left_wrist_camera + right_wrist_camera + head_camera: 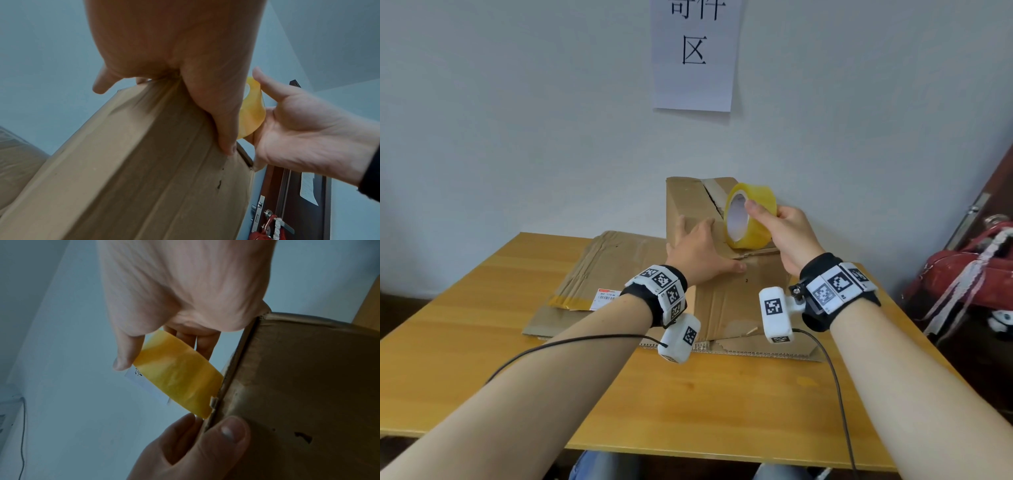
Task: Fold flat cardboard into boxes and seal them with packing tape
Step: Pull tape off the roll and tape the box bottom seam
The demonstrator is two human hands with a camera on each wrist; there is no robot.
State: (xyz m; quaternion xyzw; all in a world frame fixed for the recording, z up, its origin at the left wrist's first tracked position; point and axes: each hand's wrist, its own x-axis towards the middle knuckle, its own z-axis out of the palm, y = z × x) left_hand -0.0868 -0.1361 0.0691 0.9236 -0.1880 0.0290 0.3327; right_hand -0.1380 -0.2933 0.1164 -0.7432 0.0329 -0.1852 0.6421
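Nearest the worktop's (722,411) front edge lies the loose bottom flap of the cardboard box (736,301), which stands tilted up near the middle of the worktop, toward its back edge. On the box's upper edge the left hand (700,251) presses flat, fingers spread over the top face and thumb against the near face, steadying it; that grip is wide and only presses. Just to the right, above the top seam, the right hand (786,236) holds the yellow roll of packing tape (750,216), thumb on the outer band and fingers behind it. Left of the box, flattened cardboard (599,274) waits toward the worktop's back left. Beyond, a paper sign (693,54) hangs on the wall.

The step appears to be sealing: the box is formed and the tape is poised. Next likely calls for finding the tape's free end, sticking it down over the seam and drawing the roll along while the left hand keeps the flaps together.
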